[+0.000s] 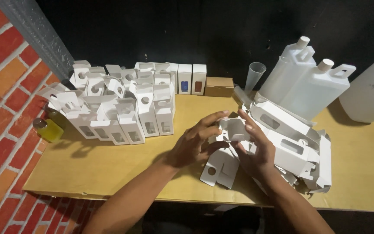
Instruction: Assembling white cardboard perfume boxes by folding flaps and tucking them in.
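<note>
From the head camera, looking down on the tabletop (pixel 109 173): both hands are busy near the middle of the front edge. The left hand (pixel 195 145) and the right hand (pixel 256 149) together grasp one small white carton blank (pixel 232 129), the fingers curled around it from both sides, so neither hand is free. The carton is lifted a little above the wood and is half folded, with flaps hanging down.

I judge this carton to be very light and thin. It is stiff only along the creases, so it will bend or dent if it is squeezed in the flat panels. The window cut-out makes that face weaker; it is better to hold it by the edges and corners.

To the right of the hands, toward the right edge, lies a loose pile of flat blanks (pixel 299 147). Toward the back left corner stand many folded boxes (pixel 126 108) in rows. At the left edge sits a small bottle of yellow liquid (pixel 48 129). At the back are a brown box (pixel 219 86), a clear measuring cup (pixel 255 74) and big white jugs (pixel 308 82).
</note>
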